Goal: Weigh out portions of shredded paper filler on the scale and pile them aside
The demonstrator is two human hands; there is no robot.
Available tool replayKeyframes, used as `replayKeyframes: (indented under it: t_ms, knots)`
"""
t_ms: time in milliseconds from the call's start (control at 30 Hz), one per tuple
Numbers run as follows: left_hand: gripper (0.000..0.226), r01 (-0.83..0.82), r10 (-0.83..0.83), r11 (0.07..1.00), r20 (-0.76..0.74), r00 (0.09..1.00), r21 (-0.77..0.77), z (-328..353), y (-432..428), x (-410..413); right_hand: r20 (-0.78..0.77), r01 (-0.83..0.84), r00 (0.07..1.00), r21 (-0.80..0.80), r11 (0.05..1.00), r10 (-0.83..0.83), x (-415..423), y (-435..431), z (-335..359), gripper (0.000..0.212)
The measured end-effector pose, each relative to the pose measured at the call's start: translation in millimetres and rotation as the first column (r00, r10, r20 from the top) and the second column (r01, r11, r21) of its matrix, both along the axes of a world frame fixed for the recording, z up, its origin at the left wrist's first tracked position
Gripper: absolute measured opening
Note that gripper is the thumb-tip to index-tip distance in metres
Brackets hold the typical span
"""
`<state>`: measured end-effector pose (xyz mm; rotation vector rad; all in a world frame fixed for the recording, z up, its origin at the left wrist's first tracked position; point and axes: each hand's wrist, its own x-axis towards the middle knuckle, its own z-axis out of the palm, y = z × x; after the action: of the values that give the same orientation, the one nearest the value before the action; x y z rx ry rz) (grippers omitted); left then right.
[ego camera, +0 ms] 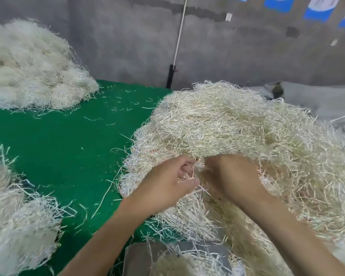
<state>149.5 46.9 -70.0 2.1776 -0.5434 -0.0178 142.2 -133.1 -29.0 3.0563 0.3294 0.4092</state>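
A big heap of cream shredded paper filler [237,132] covers the right side of the green table. My left hand [167,182] and my right hand [229,176] are side by side at its near edge, both with fingers curled into the strands, gripping a tuft between them. The grey metal scale pan [139,255] sits at the bottom centre, with a small clump of shredded paper [179,263] lying on it. The scale's display is out of view.
Rounded piles of shredded paper lie at the far left [32,70] and near left [18,226]. Loose strands are scattered over the green table cover [68,146]. A grey concrete wall [227,46] with a white cord [179,32] stands behind.
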Motion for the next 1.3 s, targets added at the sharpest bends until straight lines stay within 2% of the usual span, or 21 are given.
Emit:
replayKeyframes:
  t_ms: [67, 133, 200, 233, 300, 333, 400, 500, 567, 633, 733, 767, 800, 867, 900, 967, 1000, 1033, 1100, 1200, 1300]
  knots:
    - [0.077, 0.014, -0.014, 1.0, -0.011, 1.0, -0.015, 2, -2, 0, 0.026, -0.119, 0.993, 0.227, 0.967, 0.116, -11, 17, 12, 0.02]
    - [0.084, 0.028, -0.035, 0.992, -0.057, 0.998, -0.121, 3, -2, 3, -0.035, -0.199, 0.97, 0.459, 0.866, 0.241, -16, 31, 21, 0.014]
    - [0.073, -0.025, 0.0, 0.962, -0.092, 0.996, -0.272, 5, 3, 5, -0.104, -0.218, 0.922, 0.656, 0.723, 0.372, -20, 38, 28, 0.005]
    - [0.06, -0.05, 0.027, 0.947, -0.077, 0.997, -0.318, 7, 6, 6, -0.088, -0.211, 0.91, 0.742, 0.636, 0.404, -21, 37, 31, 0.011]
    - [0.032, -0.097, 0.089, 0.925, -0.039, 0.995, -0.366, 10, 11, 9, 0.013, -0.2, 0.93, 0.855, 0.479, 0.366, -21, 26, 33, 0.024]
    - [0.022, -0.137, 0.128, 0.908, -0.05, 0.991, -0.397, 10, 13, 10, 0.051, -0.205, 0.945, 0.862, 0.464, 0.324, -19, 17, 31, 0.028]
    - [0.022, -0.263, 0.168, 0.804, -0.221, 0.961, -0.533, 13, 15, 11, 0.002, -0.197, 0.949, 0.784, 0.589, 0.315, -13, 4, 27, 0.041]
    - [0.041, -0.441, -0.139, 0.51, -0.577, 0.805, -0.738, 23, 18, 8, -0.262, -0.144, 0.905, 0.551, 0.822, 0.334, -5, -1, 8, 0.068]
    - [0.038, -0.496, -0.249, 0.399, -0.612, 0.751, -0.771, 31, 24, 6, -0.356, -0.122, 0.887, 0.438, 0.891, 0.296, -2, -3, -11, 0.062]
    - [0.033, -0.483, -0.178, 0.386, -0.578, 0.797, -0.785, 39, 34, 6, -0.387, -0.046, 0.89, 0.449, 0.892, 0.241, -1, -11, -23, 0.045]
    - [0.053, -0.461, 0.122, 0.558, -0.481, 0.868, -0.69, 42, 52, 10, -0.403, 0.093, 0.909, 0.446, 0.89, 0.106, -3, -29, -31, 0.03]
    - [0.064, -0.441, 0.21, 0.651, -0.411, 0.887, -0.618, 42, 57, 9, -0.39, 0.123, 0.918, 0.445, 0.887, 0.068, -4, -34, -31, 0.021]
    - [0.06, -0.385, 0.256, 0.755, -0.302, 0.918, -0.53, 40, 61, 9, -0.372, 0.149, 0.927, 0.473, 0.868, 0.044, -5, -36, -30, 0.009]
    - [0.043, -0.222, 0.196, 0.932, -0.117, 0.974, -0.287, 36, 63, 8, -0.312, 0.161, 0.95, 0.544, 0.824, 0.02, -5, -36, -27, 0.011]
    - [0.05, -0.145, 0.131, 0.977, -0.098, 0.986, -0.154, 33, 61, 9, -0.277, 0.15, 0.961, 0.572, 0.806, 0.018, -5, -35, -24, 0.012]
    - [0.091, -0.038, 0.056, 0.986, -0.112, 0.992, 0.164, 23, 51, 10, -0.191, 0.091, 0.981, 0.617, 0.781, 0.036, -6, -30, -16, 0.015]
    - [0.111, -0.02, 0.057, 0.945, -0.103, 0.993, 0.327, 17, 43, 10, -0.147, 0.053, 0.988, 0.634, 0.771, 0.053, -7, -25, -11, 0.017]
    - [0.117, -0.022, 0.06, 0.887, -0.066, 0.996, 0.461, 11, 36, 11, -0.11, 0.018, 0.991, 0.648, 0.762, 0.07, -8, -21, -6, 0.017]
    - [0.097, -0.106, 0.092, 0.775, 0.054, 0.994, 0.624, 4, 28, 11, -0.053, -0.042, 0.993, 0.665, 0.746, 0.103, -11, -12, 4, 0.015]
    - [0.043, -0.268, 0.15, 0.721, 0.234, 0.961, 0.639, 9, 36, 13, 0.012, -0.096, 0.993, 0.677, 0.73, 0.118, -17, -6, 18, 0.023]
    - [0.037, -0.299, 0.227, 0.892, 0.235, 0.945, 0.34, 18, 48, 11, 0.062, -0.125, 0.991, 0.753, 0.646, 0.12, -21, -8, 30, 0.017]
